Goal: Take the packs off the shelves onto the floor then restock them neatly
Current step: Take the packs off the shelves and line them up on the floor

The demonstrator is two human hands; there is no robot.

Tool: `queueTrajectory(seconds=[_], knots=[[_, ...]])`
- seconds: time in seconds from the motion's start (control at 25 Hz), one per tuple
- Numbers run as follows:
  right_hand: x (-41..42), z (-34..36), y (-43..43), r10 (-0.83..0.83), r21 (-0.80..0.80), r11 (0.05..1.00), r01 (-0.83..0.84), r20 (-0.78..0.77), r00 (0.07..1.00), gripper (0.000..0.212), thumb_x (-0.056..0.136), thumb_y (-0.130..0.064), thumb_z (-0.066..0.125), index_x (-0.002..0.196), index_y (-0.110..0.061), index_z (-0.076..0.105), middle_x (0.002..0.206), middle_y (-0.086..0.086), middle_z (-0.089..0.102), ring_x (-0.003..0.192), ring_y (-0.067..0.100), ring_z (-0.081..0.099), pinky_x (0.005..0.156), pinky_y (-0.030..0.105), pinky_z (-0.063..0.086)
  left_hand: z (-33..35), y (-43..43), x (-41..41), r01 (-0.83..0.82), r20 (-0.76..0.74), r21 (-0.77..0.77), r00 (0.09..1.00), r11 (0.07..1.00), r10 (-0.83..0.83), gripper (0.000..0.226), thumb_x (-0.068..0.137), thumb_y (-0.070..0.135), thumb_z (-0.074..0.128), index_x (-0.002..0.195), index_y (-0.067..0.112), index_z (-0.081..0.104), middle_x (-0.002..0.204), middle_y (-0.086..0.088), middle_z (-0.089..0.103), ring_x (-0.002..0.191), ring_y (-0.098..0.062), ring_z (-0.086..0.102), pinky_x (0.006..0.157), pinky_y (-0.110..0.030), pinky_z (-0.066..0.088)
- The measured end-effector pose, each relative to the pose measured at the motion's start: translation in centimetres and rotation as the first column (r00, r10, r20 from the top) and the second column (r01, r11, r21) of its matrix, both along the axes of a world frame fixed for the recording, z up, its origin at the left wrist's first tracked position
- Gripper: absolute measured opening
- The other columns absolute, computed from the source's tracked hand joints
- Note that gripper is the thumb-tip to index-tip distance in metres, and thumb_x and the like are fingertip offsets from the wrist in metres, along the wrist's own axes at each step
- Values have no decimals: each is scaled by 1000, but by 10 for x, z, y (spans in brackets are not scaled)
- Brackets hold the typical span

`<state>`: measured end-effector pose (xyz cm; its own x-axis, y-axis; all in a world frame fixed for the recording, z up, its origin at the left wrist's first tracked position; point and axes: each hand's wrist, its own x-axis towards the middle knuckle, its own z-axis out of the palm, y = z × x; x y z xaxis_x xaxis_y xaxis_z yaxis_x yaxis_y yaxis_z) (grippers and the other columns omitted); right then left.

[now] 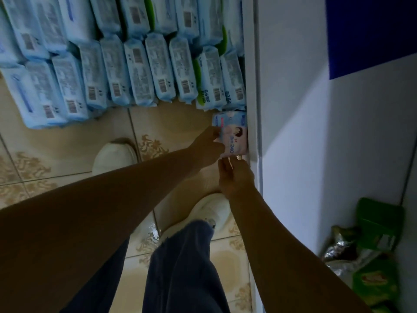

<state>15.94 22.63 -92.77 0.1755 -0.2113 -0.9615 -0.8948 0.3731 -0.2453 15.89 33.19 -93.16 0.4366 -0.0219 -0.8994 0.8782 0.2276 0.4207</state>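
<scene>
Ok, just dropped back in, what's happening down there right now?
A person leans over the tiled floor, holding one pink-and-white pack with both hands. The left hand pinches its side and the right hand grips its near end. The pack sits against the white shelf unit, just in front of the rows of blue packs already laid on the floor. Green packs lie further right. Whether the held pack touches the floor is unclear.

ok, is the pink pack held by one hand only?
No, the left hand and the right hand both grip the pink pack.
</scene>
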Motion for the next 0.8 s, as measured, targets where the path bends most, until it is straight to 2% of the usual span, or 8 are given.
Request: queueTrajectory(seconds=[0.12,0.2,0.28,0.36,0.48,0.64,0.72,0.8], knots=[[1,35,1,100,-29,994,-101,-41,994,29,95,-10,55,124,-9,53,117,14,61,98,24,61,80,30,54,33,6,-7,229,-7,86,973,970,-229,51,95,-4,46,144,3,34,143,-14,44,127,-26,48,93,-21,40],[9,74,8,315,-104,941,-321,-66,947,19,95,-16,57,113,-14,56,112,10,62,94,22,59,81,33,51,71,15,-12,302,-7,94,953,949,-303,55,94,-6,47,145,6,32,148,-13,40,135,-27,41,103,-27,36],[19,119,19,629,-247,739,-627,-79,773,21,93,-23,60,112,-19,51,117,7,59,96,21,57,81,33,49,114,28,-12,318,20,114,946,941,-322,60,92,-7,48,146,8,30,148,-12,39,137,-28,38,107,-33,36],[28,172,29,826,-335,518,-787,-42,562,48,90,-31,65,131,-17,44,132,7,54,109,24,57,83,29,46,167,50,-7,418,48,269,894,868,-445,62,93,0,48,149,13,25,149,-9,39,135,-25,39,103,-32,38],[41,257,42,958,-467,228,-855,-52,284,76,84,-42,69,145,-18,32,143,6,47,127,26,49,96,34,43,256,83,0,523,34,555,763,647,-646,65,96,8,47,152,15,16,157,-7,25,143,-24,26,112,-32,26],[49,381,55,965,-618,-260,-742,-203,-168,99,79,-62,63,152,-21,11,159,6,19,144,26,25,114,45,26,381,122,2,553,-137,819,450,155,-883,73,97,22,46,153,15,-1,162,-3,-6,149,-21,-8,120,-40,-2],[43,442,60,921,-662,-389,-641,-262,-289,102,80,-67,57,153,-22,2,161,7,8,147,25,14,118,44,20,444,131,3,478,-180,878,367,19,-912,72,99,27,41,153,16,-5,161,-3,-14,148,-21,-14,118,-42,-8],[27,505,67,917,-728,-393,-562,-260,-304,99,82,-66,55,153,-22,3,161,9,8,147,26,15,119,45,18,504,130,0,368,-177,928,301,-57,-937,72,98,32,38,153,17,-6,160,-3,-16,147,-21,-17,117,-44,-11]])
